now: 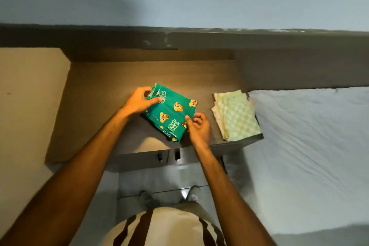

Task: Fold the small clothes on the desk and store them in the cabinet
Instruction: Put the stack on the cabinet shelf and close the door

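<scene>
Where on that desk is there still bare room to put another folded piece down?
Bare desk lies left of the green garment, and behind it toward the back ledge. The right end is crowded by the pale checked stack; only a narrow strip separates them.

A single wide-angle view from the person's head looks steeply down and forward at a dark desk mid-frame. Both forearms reach in from the lower corners, the wearer's torso fills the bottom centre, and the edges bend.

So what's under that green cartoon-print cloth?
The dark wooden desk; the green cartoon-print cloth lies on it, gripped by the left hand and right hand. Anything beneath is covered.
</scene>
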